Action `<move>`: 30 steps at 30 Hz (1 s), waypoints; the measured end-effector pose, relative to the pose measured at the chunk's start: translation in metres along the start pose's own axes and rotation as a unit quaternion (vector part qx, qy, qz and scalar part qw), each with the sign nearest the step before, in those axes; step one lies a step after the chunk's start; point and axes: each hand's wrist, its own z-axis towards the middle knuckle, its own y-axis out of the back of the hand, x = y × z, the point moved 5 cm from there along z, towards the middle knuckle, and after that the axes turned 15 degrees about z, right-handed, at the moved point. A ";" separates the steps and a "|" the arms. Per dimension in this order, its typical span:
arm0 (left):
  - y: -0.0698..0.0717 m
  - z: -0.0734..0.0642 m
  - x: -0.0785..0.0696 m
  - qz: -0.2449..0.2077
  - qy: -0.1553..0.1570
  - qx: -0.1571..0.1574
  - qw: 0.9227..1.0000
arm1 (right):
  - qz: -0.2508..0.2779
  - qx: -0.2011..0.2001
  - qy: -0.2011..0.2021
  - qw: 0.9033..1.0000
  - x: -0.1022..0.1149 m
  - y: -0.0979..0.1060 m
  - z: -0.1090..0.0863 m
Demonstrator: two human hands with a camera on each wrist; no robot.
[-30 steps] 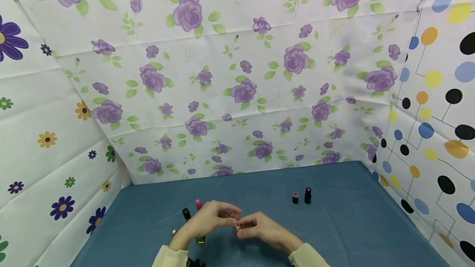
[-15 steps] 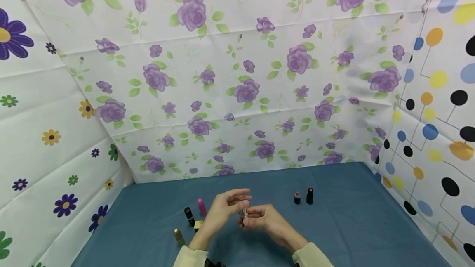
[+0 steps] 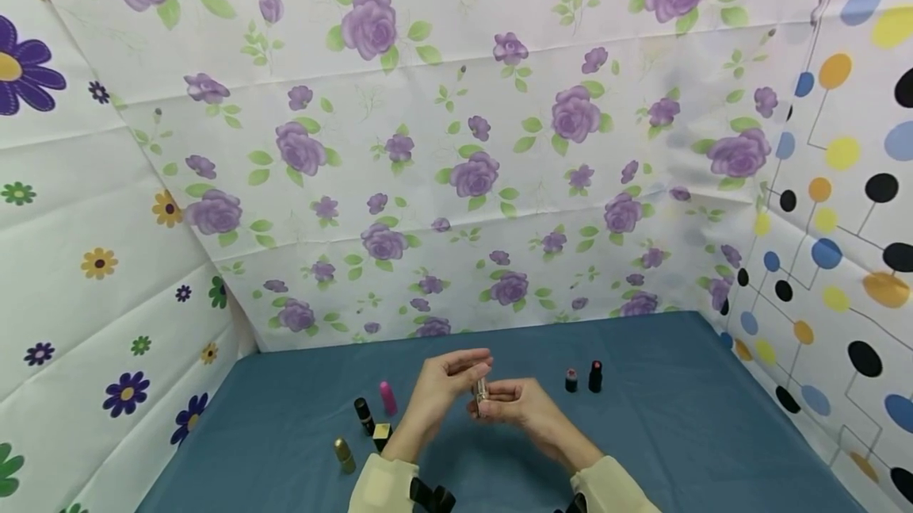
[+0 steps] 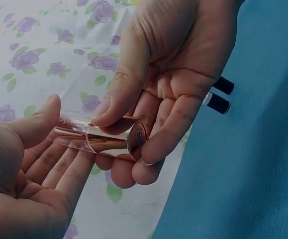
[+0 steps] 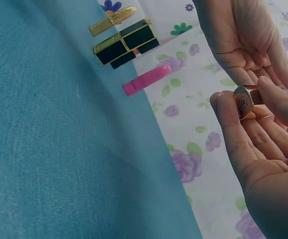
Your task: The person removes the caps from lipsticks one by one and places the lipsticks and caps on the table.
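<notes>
Between both hands is a shiny lipstick tube (image 3: 481, 396), close to upright in the head view. My left hand (image 3: 438, 396) pinches its upper end; in the left wrist view this end is a clear cap (image 4: 73, 133), with the thumb over it and the fingers beneath. My right hand (image 3: 526, 411) grips the lower, copper-toned part between thumb and curled fingers. The round base (image 5: 243, 103) faces the camera in the right wrist view, a dark label on it. Fingers hide part of the tube.
Left on the blue cloth stand a pink lipstick (image 3: 387, 398), a black tube (image 3: 364, 416), a black-and-gold square case (image 3: 382, 435) and a gold tube (image 3: 345, 455). Two black lipsticks, one short (image 3: 571, 380) and one taller (image 3: 595, 377), stand right. Patterned sheets (image 3: 456, 180) wall the table.
Both hands have moved up and to the right with the lipstick tube, which now stands more upright. The left arm has uncovered the gold tube and square case.
</notes>
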 end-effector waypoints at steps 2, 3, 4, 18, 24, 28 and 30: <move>0.001 0.000 0.001 -0.003 0.002 -0.003 1.000 | 0.000 0.004 0.001 1.000 0.000 0.000 0.001; 0.001 0.001 0.002 -0.004 0.002 -0.005 1.000 | -0.001 0.005 0.001 1.000 0.000 0.000 0.001; 0.002 0.000 0.002 -0.005 0.002 -0.007 1.000 | -0.003 0.008 0.002 1.000 0.000 0.000 0.002; 0.027 0.004 0.002 -0.024 0.002 -0.111 0.994 | -0.043 -0.001 -0.006 0.999 -0.006 0.013 0.000; 0.020 0.006 0.004 -0.016 -0.003 -0.098 0.995 | -0.056 0.002 0.004 0.998 0.002 0.019 0.000; 0.012 0.007 0.007 -0.001 -0.013 -0.096 0.995 | -0.066 0.002 0.003 0.998 0.005 0.024 -0.001; 0.009 0.008 0.009 0.008 -0.018 -0.096 0.995 | -0.070 -0.005 0.002 0.998 0.007 0.028 -0.002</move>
